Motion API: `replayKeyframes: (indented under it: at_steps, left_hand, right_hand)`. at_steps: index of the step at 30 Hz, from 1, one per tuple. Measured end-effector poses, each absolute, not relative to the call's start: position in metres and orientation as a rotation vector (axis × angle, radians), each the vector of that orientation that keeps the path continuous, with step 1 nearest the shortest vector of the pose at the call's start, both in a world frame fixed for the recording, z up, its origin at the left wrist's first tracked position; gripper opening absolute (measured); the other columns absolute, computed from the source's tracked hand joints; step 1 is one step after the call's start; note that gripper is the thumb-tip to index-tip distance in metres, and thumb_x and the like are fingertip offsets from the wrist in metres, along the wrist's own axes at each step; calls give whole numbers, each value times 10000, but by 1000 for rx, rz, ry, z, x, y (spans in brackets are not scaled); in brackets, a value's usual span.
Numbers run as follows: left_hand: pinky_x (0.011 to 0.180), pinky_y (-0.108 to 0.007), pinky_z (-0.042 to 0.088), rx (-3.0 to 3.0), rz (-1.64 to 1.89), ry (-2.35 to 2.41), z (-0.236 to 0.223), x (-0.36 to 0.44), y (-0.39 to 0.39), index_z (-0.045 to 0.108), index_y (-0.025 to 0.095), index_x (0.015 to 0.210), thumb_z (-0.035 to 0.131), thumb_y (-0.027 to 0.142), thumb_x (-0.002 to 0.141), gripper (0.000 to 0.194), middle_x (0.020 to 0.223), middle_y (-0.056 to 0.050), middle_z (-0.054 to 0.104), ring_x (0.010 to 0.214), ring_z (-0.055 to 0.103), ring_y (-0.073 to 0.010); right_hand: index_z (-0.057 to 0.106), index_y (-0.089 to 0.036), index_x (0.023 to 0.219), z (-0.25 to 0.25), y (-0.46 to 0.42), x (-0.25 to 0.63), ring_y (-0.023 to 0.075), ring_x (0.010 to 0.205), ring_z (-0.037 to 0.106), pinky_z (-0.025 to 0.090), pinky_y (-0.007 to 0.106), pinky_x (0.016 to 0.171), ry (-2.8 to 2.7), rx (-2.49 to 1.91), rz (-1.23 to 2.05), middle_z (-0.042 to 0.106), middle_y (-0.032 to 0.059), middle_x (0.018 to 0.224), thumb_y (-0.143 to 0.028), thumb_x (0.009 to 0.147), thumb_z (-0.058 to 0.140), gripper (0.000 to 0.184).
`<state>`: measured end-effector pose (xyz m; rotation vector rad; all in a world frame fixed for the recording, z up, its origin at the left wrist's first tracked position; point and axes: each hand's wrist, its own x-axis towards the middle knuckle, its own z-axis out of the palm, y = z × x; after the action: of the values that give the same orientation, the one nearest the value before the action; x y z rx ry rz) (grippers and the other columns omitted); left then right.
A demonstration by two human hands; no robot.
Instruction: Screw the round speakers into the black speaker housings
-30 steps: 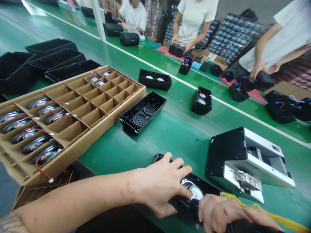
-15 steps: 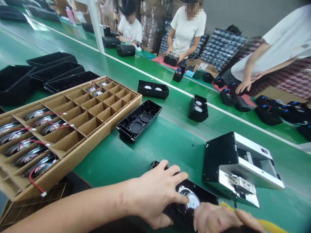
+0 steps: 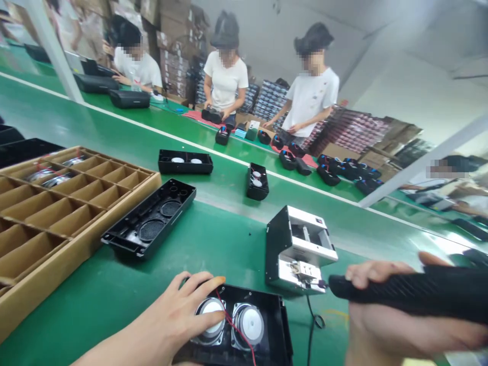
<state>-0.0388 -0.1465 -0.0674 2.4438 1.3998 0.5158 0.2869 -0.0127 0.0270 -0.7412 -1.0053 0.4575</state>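
Note:
A black speaker housing (image 3: pixel 272 317) lies at the bottom middle with two round speaker drivers (image 3: pixel 249 325) and red wires in it. My left hand (image 3: pixel 186 310) grips the left part of this housing, fingers over its far edge and one digit across the left driver. In my right hand (image 3: pixel 389 305) is a black electric screwdriver (image 3: pixel 412 292), held sideways. Its tip points left and meets the front of the black and silver screw feeder (image 3: pixel 301 254), at the small metal outlet. Whether a screw sits on the tip is too small to tell.
A cardboard divider box (image 3: pixel 87 223) with a few drivers stands at left. Beside it lies a housing (image 3: pixel 152 223) without drivers. Further back are two housings with drivers (image 3: pixel 185 161) (image 3: pixel 257 181). A cable (image 3: pixel 310 325) hangs near the feeder. Co-workers (image 3: pixel 226 76) stand across the green bench.
My right hand has moved from the housing to the screw feeder with the screwdriver. My left hand stays on the housing. The view has swung right, showing both drivers.

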Motion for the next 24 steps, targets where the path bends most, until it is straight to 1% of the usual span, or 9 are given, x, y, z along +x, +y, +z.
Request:
replayKeyframes:
  at_steps: [1, 3, 8, 13, 16, 20, 22, 24]
  left_hand:
    - [1109, -714, 360, 2454, 526, 1401, -69, -37, -145, 629, 340, 1296, 837, 481, 718, 629, 1635, -134, 470, 1411, 471, -470]
    - [1116, -703, 361, 2474, 539, 1400, -71, -35, -144, 632, 347, 1300, 826, 505, 715, 637, 1634, -125, 469, 1397, 479, -470]
    - [1117, -653, 388, 2519, 554, 1370, -76, -38, -140, 639, 358, 1337, 805, 543, 717, 668, 1628, -119, 474, 1377, 489, -462]
    - [1111, -631, 403, 2525, 554, 1363, -77, -40, -139, 646, 353, 1337, 806, 540, 716, 668, 1630, -120, 473, 1378, 488, -454]
    - [1109, -634, 407, 2499, 546, 1358, -75, -39, -139, 646, 367, 1343, 803, 512, 727, 652, 1636, -106, 472, 1385, 494, -452]
    - [1106, -640, 415, 2469, 546, 1350, -71, -39, -138, 639, 401, 1345, 777, 412, 763, 599, 1645, -70, 472, 1404, 498, -435]
    - [1109, -652, 414, 2455, 535, 1341, -68, -39, -137, 643, 395, 1339, 788, 387, 753, 603, 1649, -74, 464, 1413, 491, -436]
    - [1125, -680, 399, 2428, 515, 1331, -64, -40, -137, 635, 383, 1351, 813, 349, 723, 654, 1660, -84, 445, 1428, 472, -447]
  right_hand:
    - [611, -256, 1044, 30, -7, 273, 171, 276, 400, 369, 315, 283, -1036, -763, 406, 537, -80, 443, -1016, 726, 315, 876]
    - [600, -231, 1016, 32, -1, 255, 172, 271, 409, 350, 312, 269, -1066, -799, 355, 522, -77, 450, -1009, 749, 290, 879]
    - [597, -194, 1078, 22, -1, 252, 142, 344, 460, 382, 285, 343, -1088, -809, 444, 549, -66, 537, -939, 829, 348, 825]
    - [611, -190, 1096, 16, -2, 257, 137, 362, 482, 389, 274, 353, -1096, -787, 501, 554, -63, 552, -950, 818, 383, 841]
    - [607, -184, 1137, 16, -5, 254, 144, 353, 475, 399, 288, 356, -1115, -806, 503, 561, -59, 549, -948, 828, 362, 860]
    - [609, -190, 1155, 17, -11, 257, 143, 338, 446, 384, 287, 351, -1098, -831, 507, 559, -62, 529, -955, 810, 375, 871]
    - [620, -213, 1151, 17, -15, 264, 156, 323, 441, 383, 297, 335, -1103, -809, 548, 571, -56, 513, -979, 783, 359, 888]
    - [639, -237, 1166, 16, -21, 273, 177, 313, 443, 391, 317, 321, -1133, -749, 598, 581, -47, 497, -997, 764, 327, 914]
